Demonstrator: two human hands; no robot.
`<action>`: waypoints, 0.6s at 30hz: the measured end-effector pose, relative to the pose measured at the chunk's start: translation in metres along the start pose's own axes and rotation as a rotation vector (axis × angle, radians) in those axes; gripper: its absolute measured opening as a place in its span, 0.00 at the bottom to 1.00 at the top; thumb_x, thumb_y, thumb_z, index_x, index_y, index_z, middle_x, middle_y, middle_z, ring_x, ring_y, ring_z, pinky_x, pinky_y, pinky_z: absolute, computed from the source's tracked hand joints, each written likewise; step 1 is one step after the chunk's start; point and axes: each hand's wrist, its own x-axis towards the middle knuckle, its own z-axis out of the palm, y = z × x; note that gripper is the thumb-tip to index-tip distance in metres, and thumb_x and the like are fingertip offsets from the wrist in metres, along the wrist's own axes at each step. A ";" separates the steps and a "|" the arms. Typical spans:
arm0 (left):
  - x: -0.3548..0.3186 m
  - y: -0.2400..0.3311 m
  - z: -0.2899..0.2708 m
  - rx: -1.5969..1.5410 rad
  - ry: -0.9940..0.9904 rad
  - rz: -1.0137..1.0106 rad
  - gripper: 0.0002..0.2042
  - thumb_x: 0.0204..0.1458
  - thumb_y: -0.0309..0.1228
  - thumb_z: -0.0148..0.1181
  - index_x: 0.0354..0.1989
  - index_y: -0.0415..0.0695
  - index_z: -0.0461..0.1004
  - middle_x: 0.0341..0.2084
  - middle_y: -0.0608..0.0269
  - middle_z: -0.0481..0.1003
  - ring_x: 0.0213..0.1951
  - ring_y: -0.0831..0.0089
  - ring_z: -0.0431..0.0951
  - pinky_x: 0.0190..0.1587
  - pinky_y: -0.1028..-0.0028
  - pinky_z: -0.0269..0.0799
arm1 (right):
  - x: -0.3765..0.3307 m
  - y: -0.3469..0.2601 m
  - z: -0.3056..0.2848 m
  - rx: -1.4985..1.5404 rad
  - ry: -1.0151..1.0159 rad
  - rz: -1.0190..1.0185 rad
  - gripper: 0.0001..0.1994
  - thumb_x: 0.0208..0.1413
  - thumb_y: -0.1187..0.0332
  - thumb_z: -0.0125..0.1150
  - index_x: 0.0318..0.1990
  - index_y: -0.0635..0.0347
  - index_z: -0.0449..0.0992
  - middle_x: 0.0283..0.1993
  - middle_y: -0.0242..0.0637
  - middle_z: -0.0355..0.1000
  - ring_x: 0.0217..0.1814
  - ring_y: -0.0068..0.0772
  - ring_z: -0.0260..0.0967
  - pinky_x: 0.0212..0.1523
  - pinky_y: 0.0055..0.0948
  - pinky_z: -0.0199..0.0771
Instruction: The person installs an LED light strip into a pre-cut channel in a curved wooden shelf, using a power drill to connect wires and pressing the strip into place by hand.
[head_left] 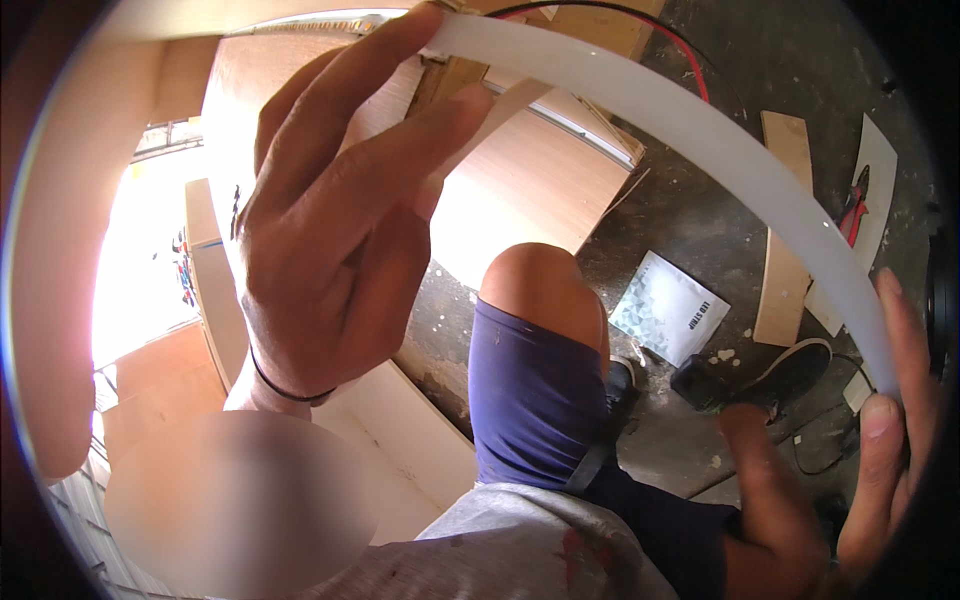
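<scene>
L hand (335,225) is half open: fingers bent and spread, 1 fingertip touching the upper-left end of the white strip (715,138). Another finger is lower, against a thin pale band (515,108), which goes up to the strip's underside; if this band is part of the strip, I can't tell. The thumb side is partly hidden, so I also can't tell if this hand is fully closed. R hand (882,465), at the R edge of view, is clamped on the strip's other end, btwn thumb & forefinger. Hands are well apart, w/ the strip spanning btwn them.

The strip is held up in the air, above the floor (720,210) & in front of the knee (530,275). Its long axis goes from upper L to lower R, in an arch w/ the bulge to upper R; some of this curve may be from the lens.

On the floor, a packet (672,308) w/ a pale grey-green triangle pattern has dark capital print near its R edge. R of it is a wooden board (785,230), then red-handled pliers (856,205) on a white sheet (876,170). A black shoe (790,378) is just below the board.
</scene>
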 end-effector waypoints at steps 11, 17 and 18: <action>0.003 -0.017 -0.004 -0.081 -0.010 0.160 0.14 0.51 0.31 0.59 0.46 0.41 0.77 0.56 0.51 0.70 0.59 0.57 0.68 0.60 0.60 0.61 | 0.009 0.006 0.008 0.066 0.035 0.055 0.18 0.56 0.76 0.51 0.55 0.70 0.71 0.43 0.52 0.77 0.36 0.41 0.78 0.34 0.26 0.76; 0.002 -0.023 -0.006 -0.046 -0.019 0.152 0.15 0.51 0.33 0.58 0.46 0.40 0.77 0.56 0.50 0.70 0.58 0.55 0.69 0.60 0.59 0.61 | 0.020 0.011 0.017 0.092 0.016 0.059 0.18 0.56 0.76 0.51 0.54 0.70 0.71 0.42 0.52 0.77 0.36 0.41 0.78 0.34 0.26 0.76; 0.003 -0.022 -0.006 -0.053 -0.033 0.167 0.16 0.51 0.33 0.57 0.46 0.40 0.77 0.56 0.49 0.70 0.58 0.54 0.68 0.60 0.59 0.61 | 0.018 0.011 0.014 0.086 0.019 0.069 0.18 0.56 0.76 0.51 0.54 0.70 0.71 0.42 0.52 0.77 0.36 0.41 0.78 0.34 0.26 0.76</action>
